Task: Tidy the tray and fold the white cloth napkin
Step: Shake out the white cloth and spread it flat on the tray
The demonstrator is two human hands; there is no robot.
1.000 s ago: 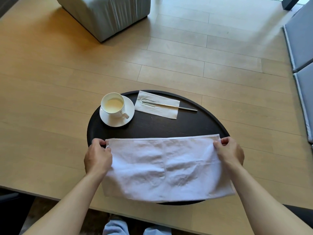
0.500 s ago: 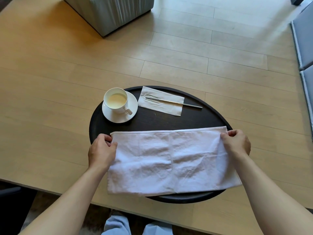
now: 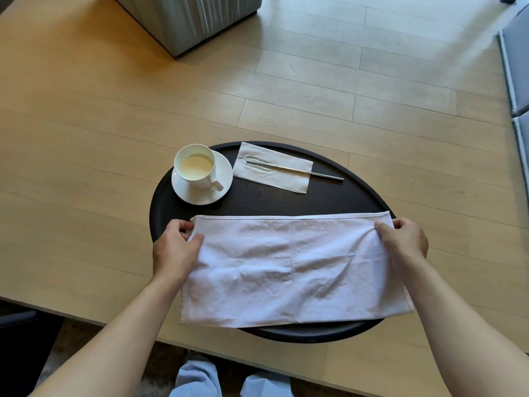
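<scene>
A white cloth napkin [image 3: 292,267], folded into a wide rectangle, lies across the near half of a round dark tray [image 3: 329,202]. My left hand [image 3: 174,250] pinches its far left corner. My right hand [image 3: 403,242] pinches its far right corner. The napkin's near edge hangs slightly past the tray's front rim. At the tray's far left stands a white cup [image 3: 197,167] of pale liquid on a white saucer [image 3: 220,179]. To its right a metal utensil [image 3: 303,171] lies on a small paper napkin [image 3: 272,173].
The tray rests on a light wooden table [image 3: 86,167] and overhangs its near edge. A grey upholstered stool [image 3: 186,15] stands beyond the table on the wood floor. Blue-grey cushions [image 3: 515,67] line the right edge. My knees in light trousers [image 3: 200,379] show below.
Both hands have drawn the napkin's far edge a little away from me and flattened it on the tray. The view has shifted slightly; cup and utensil stayed put.
</scene>
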